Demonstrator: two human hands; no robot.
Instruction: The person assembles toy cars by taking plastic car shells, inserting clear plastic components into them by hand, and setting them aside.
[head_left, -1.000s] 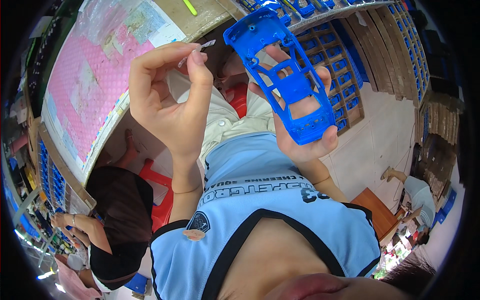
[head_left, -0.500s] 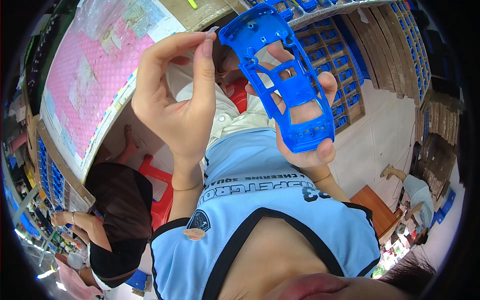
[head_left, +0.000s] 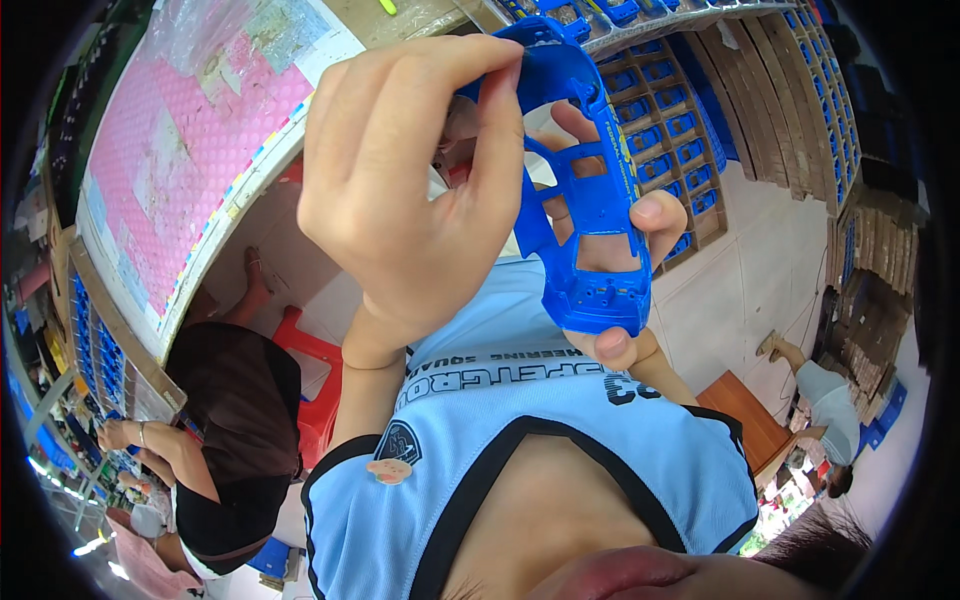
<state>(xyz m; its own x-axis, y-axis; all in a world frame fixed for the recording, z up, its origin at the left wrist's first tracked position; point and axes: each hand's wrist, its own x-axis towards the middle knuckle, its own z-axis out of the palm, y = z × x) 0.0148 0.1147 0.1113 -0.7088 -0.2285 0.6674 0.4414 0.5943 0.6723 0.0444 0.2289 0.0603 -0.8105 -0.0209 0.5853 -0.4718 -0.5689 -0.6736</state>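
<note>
I've got the blue moulded plastic toy car body shell (head_left: 585,215) up close now, right hand (head_left: 640,285) clamped on it from behind with thumb and fingertips wrapping the lower end, and my left hand (head_left: 415,190) has come in from a second ago so its fingertips pinch the shell's top edge (so whatever tiny white bit I was holding looks like it's being seated there). Around it: pink-gridded work mat (head_left: 175,150) to the left, rows of small blue storage bins (head_left: 665,100) behind, cardboard stacks (head_left: 875,250) far right.
</note>
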